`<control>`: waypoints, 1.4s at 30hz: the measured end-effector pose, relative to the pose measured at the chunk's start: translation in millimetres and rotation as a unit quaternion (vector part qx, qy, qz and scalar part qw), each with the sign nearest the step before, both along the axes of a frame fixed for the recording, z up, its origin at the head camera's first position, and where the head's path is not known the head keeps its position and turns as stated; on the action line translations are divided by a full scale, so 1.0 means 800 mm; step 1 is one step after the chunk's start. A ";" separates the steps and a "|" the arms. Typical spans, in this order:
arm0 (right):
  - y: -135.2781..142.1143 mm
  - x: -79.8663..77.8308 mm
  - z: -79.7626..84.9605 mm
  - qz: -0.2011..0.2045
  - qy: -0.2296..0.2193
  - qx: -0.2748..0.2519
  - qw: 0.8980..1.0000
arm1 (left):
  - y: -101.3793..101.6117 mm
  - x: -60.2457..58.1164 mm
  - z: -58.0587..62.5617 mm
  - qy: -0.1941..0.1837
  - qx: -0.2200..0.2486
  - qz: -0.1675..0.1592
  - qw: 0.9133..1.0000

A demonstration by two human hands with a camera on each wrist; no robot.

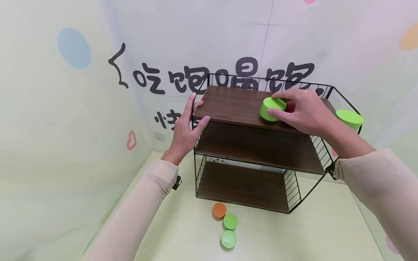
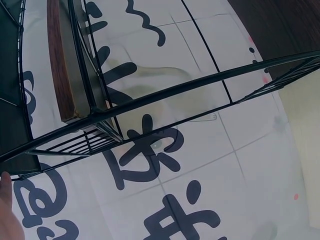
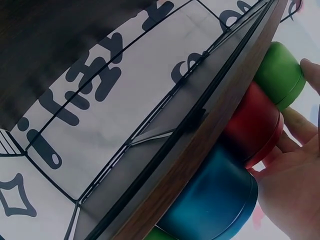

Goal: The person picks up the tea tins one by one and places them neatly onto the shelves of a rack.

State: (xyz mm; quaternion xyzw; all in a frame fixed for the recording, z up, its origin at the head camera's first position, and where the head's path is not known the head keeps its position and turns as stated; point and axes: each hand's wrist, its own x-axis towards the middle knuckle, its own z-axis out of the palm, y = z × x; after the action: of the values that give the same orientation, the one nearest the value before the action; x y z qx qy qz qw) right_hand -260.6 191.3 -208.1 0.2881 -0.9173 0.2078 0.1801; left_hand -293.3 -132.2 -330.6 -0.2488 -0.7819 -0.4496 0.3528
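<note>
On the top board of a three-tier rack (image 1: 235,103), my right hand (image 1: 305,110) holds a lime-green round tin (image 1: 266,110) between thumb and fingers. Beside that tin (image 3: 277,75), in the right wrist view, stand a red tin (image 3: 252,122) and a larger blue tin (image 3: 210,195) in a row along the wooden edge. In the head view my right hand hides most of the red one. My left hand (image 1: 186,132) grips the rack's left end, thumb at the front edge of the top board and fingers over the wire side.
Another lime-green tin (image 1: 349,117) stands at the rack's right end. An orange tin (image 1: 219,211) and two green tins, one nearer (image 1: 228,240) and one farther (image 1: 230,221), are on the pale table (image 1: 261,235) before the rack. A printed cloth backdrop (image 1: 196,32) hangs close behind.
</note>
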 end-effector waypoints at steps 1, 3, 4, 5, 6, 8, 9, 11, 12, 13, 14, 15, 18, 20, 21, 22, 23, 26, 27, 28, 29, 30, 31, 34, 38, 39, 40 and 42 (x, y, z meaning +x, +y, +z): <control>0.000 -0.001 -0.001 0.001 -0.002 0.001 1.000 | 0.000 0.001 0.000 -0.001 0.000 0.000 1.000; 0.000 -0.001 -0.002 0.001 -0.001 0.007 1.000 | 0.000 0.001 0.000 -0.002 0.002 0.001 1.000; 0.000 -0.001 -0.002 0.002 0.000 0.010 1.000 | 0.000 0.001 0.000 0.000 0.002 0.001 1.000; 0.000 -0.002 -0.002 0.002 0.000 0.012 1.000 | 0.000 0.000 0.000 0.002 0.003 0.000 1.000; 0.000 -0.002 -0.003 0.002 0.001 0.015 1.000 | 0.000 0.000 -0.001 0.004 0.003 0.000 1.000; 0.000 -0.001 -0.002 0.000 0.003 0.017 1.000 | 0.000 -0.001 -0.001 0.005 0.003 0.000 1.000; 0.000 -0.001 -0.002 -0.001 0.003 0.018 1.000 | 0.000 -0.001 -0.001 0.005 0.002 0.002 1.000; 0.001 -0.002 -0.003 0.001 0.001 0.017 1.000 | 0.001 -0.002 -0.001 0.007 0.002 0.001 1.000; 0.001 -0.002 -0.003 0.002 0.003 0.017 1.000 | 0.001 -0.002 -0.001 0.007 0.002 0.001 1.000; 0.001 -0.003 -0.003 0.003 0.003 0.016 1.000 | 0.001 -0.002 -0.001 0.008 0.002 0.001 1.000; 0.001 -0.003 -0.003 0.005 0.004 0.015 1.000 | 0.002 -0.002 -0.001 0.008 0.002 0.001 1.000; 0.001 -0.003 -0.004 0.006 0.006 0.015 1.000 | 0.002 -0.002 -0.001 0.008 0.002 0.000 1.000; 0.002 0.000 -0.001 0.011 0.011 0.010 1.000 | 0.001 -0.002 -0.002 0.007 0.002 0.000 1.000; 0.003 0.003 0.001 0.015 0.018 0.002 1.000 | 0.001 -0.002 -0.003 0.008 0.002 -0.001 1.000; 0.004 0.006 0.002 0.016 0.021 -0.003 1.000 | 0.001 -0.003 -0.003 0.010 0.002 -0.002 1.000; 0.004 0.008 0.004 0.016 0.024 -0.008 1.000 | 0.001 -0.003 -0.003 0.012 0.003 -0.004 1.000; 0.005 0.010 0.005 0.017 0.027 -0.013 0.999 | 0.001 -0.004 -0.003 0.014 0.003 -0.004 1.000; 0.005 0.015 0.006 0.023 0.039 -0.027 0.999 | 0.001 -0.004 -0.003 0.019 0.005 -0.005 1.000; 0.005 0.017 0.005 0.025 0.043 -0.031 0.998 | 0.000 -0.005 -0.003 0.020 0.005 -0.004 1.000; 0.005 0.019 0.005 0.028 0.047 -0.035 0.998 | 0.000 -0.004 -0.003 0.020 0.006 -0.005 1.000; 0.005 0.021 0.004 0.032 0.053 -0.040 0.997 | 0.000 -0.004 -0.003 0.020 0.004 -0.004 1.000; 0.005 0.023 0.003 0.036 0.058 -0.044 0.997 | 0.000 -0.004 -0.002 0.020 0.004 -0.004 1.000; 0.005 0.025 0.001 0.041 0.063 -0.048 0.996 | 0.001 -0.004 -0.002 0.019 0.003 -0.005 1.000; 0.004 0.030 -0.005 0.053 0.072 -0.059 0.994 | 0.001 -0.004 -0.002 0.020 0.004 -0.006 1.000; 0.002 0.036 -0.012 0.075 0.078 -0.078 0.991 | 0.001 -0.005 -0.002 0.021 0.005 -0.004 1.000; 0.001 0.038 -0.014 0.082 0.081 -0.084 0.990 | 0.001 -0.005 -0.002 0.021 0.005 -0.003 1.000; -0.001 0.039 -0.015 0.089 0.083 -0.091 0.988 | 0.001 -0.004 -0.002 0.022 0.006 -0.004 1.000; -0.003 0.042 -0.019 0.107 0.089 -0.103 0.985 | 0.001 -0.004 -0.002 0.022 0.007 -0.005 1.000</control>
State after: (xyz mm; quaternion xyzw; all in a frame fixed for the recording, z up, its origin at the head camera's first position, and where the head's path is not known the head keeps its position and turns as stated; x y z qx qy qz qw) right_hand -227.2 188.8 -223.5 0.3823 -0.8348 0.2928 0.2668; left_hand -296.7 -131.7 -332.2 -0.2600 -0.7697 -0.4512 0.3692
